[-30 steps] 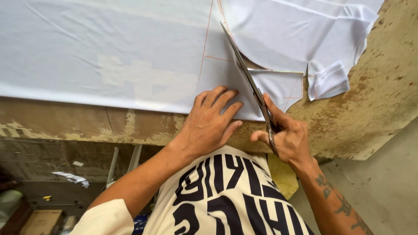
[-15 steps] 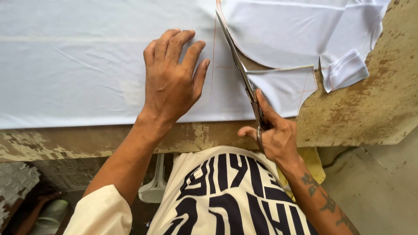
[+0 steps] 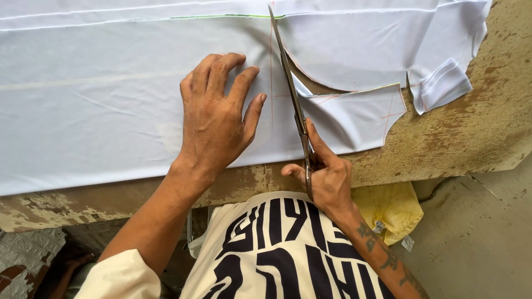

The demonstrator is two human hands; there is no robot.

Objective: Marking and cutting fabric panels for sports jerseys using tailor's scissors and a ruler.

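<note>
Pressing flat at frame centre, the left hand [image 3: 217, 119] has moved up the cloth [image 3: 100, 105]; the right hand [image 3: 327, 177] grips closed shears [image 3: 292, 99], cut advancing.

no labels, signs or screens in view. one possible package only: a crumpled yellow bag [image 3: 388, 207], soft and plastic-looking, tucked below the near edge of the worn table [image 3: 476, 138], right of centre, just beside the forearm. a small pale scrap or tag [image 3: 407, 242] at its near right corner, too small to tell.
</note>
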